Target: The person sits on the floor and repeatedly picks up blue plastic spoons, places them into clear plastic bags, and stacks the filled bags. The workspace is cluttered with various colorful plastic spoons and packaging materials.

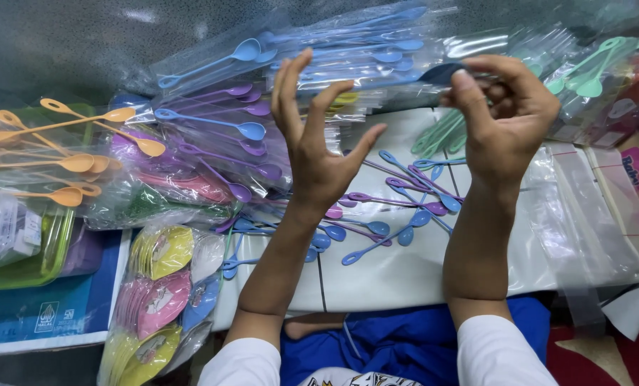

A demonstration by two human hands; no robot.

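Dark blue spoon (441,72) pinched in right hand (503,114), beside open, empty left hand (319,146)

Right hand (501,118) pinching a blue spoon (405,77), left hand (318,146) open beside, above loose spoons (398,207).

Loose spoons (398,214) scattered on the counter (383,275), between the two forearms. Behind them, bagged spoons (312,57) stacked in a heap across the far side. Left of that heap, more bagged spoons (55,154) on a tray (48,264). Packets of tags (162,293) near left. Empty bags (583,207) lying right. Both hands (319,139) raised above it all.
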